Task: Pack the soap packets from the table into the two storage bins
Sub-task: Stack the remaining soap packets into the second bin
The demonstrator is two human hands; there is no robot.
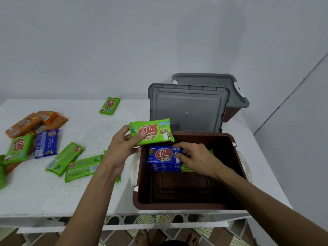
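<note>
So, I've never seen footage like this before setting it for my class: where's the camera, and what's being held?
There is no machine: a person wears one camera on the head, looking down at their own bare hands. The left hand grips a green soap packet by the open brown bin. The right hand reaches inside and holds the end of the top blue packet on a stack. More loose packets, orange, green and blue, lie on the white table; a second bin stands behind.
</note>
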